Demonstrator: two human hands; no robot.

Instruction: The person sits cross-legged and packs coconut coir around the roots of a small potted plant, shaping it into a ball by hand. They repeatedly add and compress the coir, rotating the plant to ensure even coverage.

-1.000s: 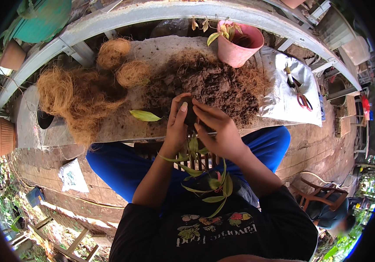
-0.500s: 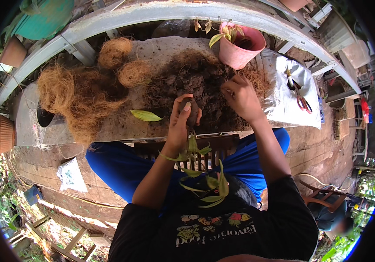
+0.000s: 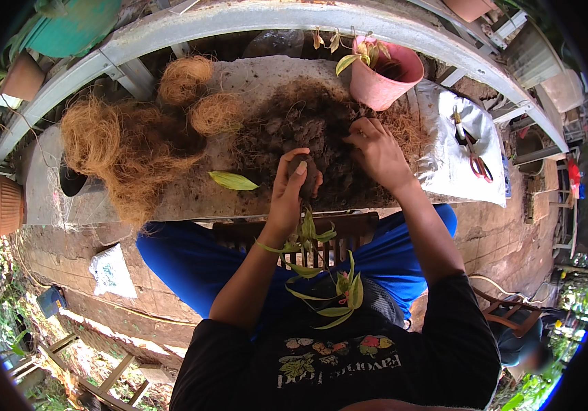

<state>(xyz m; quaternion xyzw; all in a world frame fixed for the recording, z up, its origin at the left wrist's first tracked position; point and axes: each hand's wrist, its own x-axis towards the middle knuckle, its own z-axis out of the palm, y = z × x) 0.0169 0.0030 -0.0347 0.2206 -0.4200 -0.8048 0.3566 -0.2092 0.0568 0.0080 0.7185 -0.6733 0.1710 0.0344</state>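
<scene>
My left hand (image 3: pixel 290 195) is closed around the dark, soil-covered root ball (image 3: pixel 305 179) of a plant. Its stem and long green leaves (image 3: pixel 335 291) trail down toward my lap. To the right, my right hand (image 3: pixel 381 152) has its fingers bent and drawn together over the heap of dark soil (image 3: pixel 294 127). Whatever its fingertips hold, if anything, is hidden. A single yellow-green leaf (image 3: pixel 233 181) lies left of my left hand. Beyond my right hand stands a pink pot (image 3: pixel 384 82), tilted, with a leafy plant drooping over its rim.
Brown coconut fibre (image 3: pixel 126 154) is heaped on the left of the table, beside two rounder fibre clumps. Red-handled scissors (image 3: pixel 475 161) lie on a white sack (image 3: pixel 438 164) at the right. A metal rail (image 3: pixel 260 22) borders the far side. A wooden chair (image 3: pixel 513 312) stands behind at right.
The view has shifted slightly. My left hand still grips the root ball, and my right hand stays low over the soil with only a small movement of its fingers.
</scene>
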